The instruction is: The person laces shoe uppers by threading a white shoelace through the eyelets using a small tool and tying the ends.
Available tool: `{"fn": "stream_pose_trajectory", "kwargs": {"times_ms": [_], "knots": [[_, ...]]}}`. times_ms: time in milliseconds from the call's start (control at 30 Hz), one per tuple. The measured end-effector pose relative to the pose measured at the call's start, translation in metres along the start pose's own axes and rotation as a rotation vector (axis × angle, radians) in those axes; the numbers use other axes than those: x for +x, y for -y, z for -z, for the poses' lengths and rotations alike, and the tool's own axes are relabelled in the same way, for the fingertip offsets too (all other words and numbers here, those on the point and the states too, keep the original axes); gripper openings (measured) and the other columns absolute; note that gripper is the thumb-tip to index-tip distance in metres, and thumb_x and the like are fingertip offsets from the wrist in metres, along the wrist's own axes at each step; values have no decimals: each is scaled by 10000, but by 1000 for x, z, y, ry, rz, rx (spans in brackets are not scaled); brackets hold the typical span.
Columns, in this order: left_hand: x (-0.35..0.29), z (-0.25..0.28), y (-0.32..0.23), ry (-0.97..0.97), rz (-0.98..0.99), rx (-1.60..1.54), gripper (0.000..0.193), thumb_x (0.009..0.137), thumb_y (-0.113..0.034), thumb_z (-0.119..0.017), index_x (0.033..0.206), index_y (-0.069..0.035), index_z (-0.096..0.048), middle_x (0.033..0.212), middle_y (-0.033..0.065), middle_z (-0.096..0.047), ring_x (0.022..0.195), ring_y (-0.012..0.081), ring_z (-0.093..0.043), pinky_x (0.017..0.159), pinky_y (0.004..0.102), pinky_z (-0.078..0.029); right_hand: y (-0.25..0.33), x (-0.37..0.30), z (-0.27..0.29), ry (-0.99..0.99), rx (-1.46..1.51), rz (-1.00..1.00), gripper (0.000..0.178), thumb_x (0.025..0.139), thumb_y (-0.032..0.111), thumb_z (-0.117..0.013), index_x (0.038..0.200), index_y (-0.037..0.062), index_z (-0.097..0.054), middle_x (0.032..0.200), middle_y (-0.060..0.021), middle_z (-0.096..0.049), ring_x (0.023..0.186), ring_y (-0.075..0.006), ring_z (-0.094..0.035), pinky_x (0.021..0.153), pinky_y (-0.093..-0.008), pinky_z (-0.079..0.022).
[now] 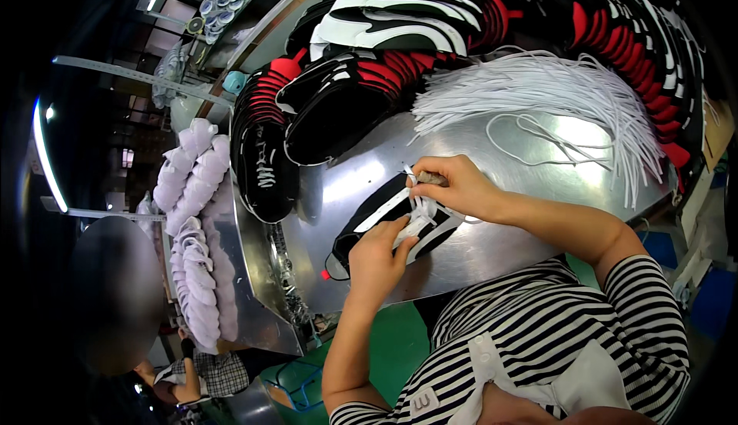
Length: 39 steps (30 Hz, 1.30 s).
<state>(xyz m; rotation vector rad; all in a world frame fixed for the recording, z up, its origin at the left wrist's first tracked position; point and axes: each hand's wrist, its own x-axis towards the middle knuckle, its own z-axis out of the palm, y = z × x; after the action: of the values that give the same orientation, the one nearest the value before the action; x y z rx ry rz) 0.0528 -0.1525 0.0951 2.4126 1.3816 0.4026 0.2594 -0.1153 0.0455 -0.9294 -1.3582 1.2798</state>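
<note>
A black and white shoe upper (384, 208) lies aslant on the metal table before me, with a small red tab at its lower left end. My left hand (375, 262) grips it from the near side, thumb and fingers around the lacing area. White lace (421, 213) runs over the middle of the upper, between my hands. Above the far edge, my right hand (465, 186) is closed on a short tool with a brownish handle (433, 179). A bit of white lace shows by its fingertips. The tool's tip is too small to make out.
A bundle of white laces (530, 90) lies on the metal table (346, 183) at the far right. Black, red and white shoe uppers (346, 102) are stacked along the back. White padded pieces (196, 271) line the left, near another person's arm (188, 379).
</note>
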Motion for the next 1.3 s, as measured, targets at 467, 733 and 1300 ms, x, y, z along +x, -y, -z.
{"fn": "stream_pose_trajectory", "kwargs": {"times_ms": [467, 733, 1300], "knots": [[32, -6, -12, 73, 241, -82, 221, 867, -237, -693, 906, -21, -714, 743, 134, -696, 669, 236, -690, 640, 313, -513, -5, 6, -5, -151, -154, 34, 366, 903, 258, -656, 1156, 34, -515, 854, -134, -673, 747, -267, -650, 685, -363, -488], [33, -6, -9, 99, 279, -217, 190, 870, -208, -682, 885, -21, -714, 731, 129, -690, 627, 238, -669, 591, 314, -490, 10, -54, 12, 142, -477, -116, 171, 928, 178, -610, 1022, 50, -547, 811, -129, -697, 738, -312, -684, 665, -385, -516], [20, -15, -19, 50, -50, -183, 197, 805, -51, -668, 999, -15, -654, 805, 158, -627, 702, 354, -614, 616, 392, -478, -2, -49, -17, 92, -754, 29, 159, 903, 125, -598, 938, 44, -466, 658, -152, -615, 640, -373, -637, 581, -457, -499]]}}
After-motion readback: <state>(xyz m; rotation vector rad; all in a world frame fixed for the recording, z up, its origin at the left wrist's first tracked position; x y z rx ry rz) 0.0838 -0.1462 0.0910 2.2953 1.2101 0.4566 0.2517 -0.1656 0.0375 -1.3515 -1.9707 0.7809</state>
